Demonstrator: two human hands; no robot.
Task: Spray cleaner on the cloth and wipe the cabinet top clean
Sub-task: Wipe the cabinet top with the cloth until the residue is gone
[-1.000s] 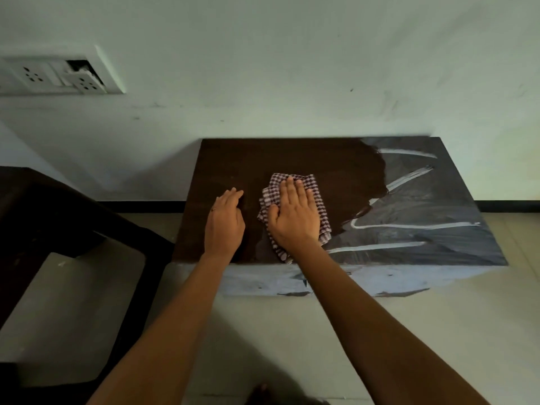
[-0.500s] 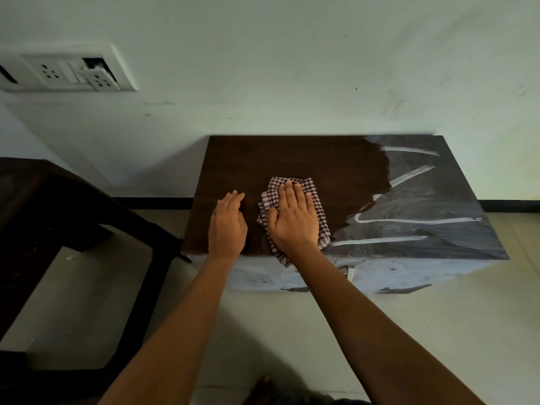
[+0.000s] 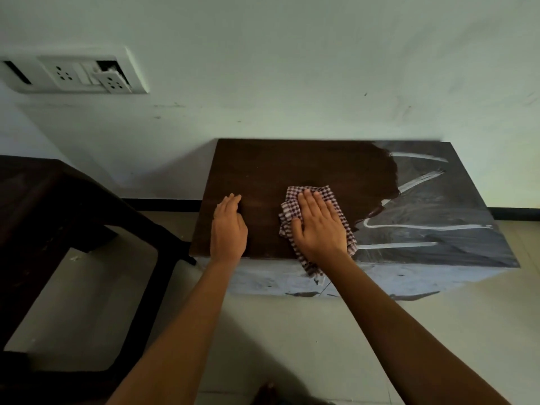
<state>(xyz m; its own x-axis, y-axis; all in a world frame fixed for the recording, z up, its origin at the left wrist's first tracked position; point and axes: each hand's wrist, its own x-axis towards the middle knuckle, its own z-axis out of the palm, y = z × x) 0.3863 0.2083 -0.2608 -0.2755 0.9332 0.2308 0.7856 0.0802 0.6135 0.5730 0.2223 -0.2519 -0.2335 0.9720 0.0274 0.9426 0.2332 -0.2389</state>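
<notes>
1. Cabinet top (image 3: 292, 165): dark, clean-looking over its left part; right part grey with white streaks, which I judge not yet wiped
2. Checked cloth (image 3: 340, 213): near the front edge at mid-width, one corner hanging over that edge
3. My right hand (image 3: 318, 226): grip spread flat, palm pressing the cloth down, I judge for wiping pressure
4. My left hand (image 3: 228, 226): grip loosely extended, holding nothing, resting near the front left corner, probably bracing
5. Spray cleaner: not in view
6. Cabinet front: pale, smeared, partly hidden by my right forearm
7. Dark furniture (image 3: 58, 214) at left: cut off, unidentifiable
</notes>
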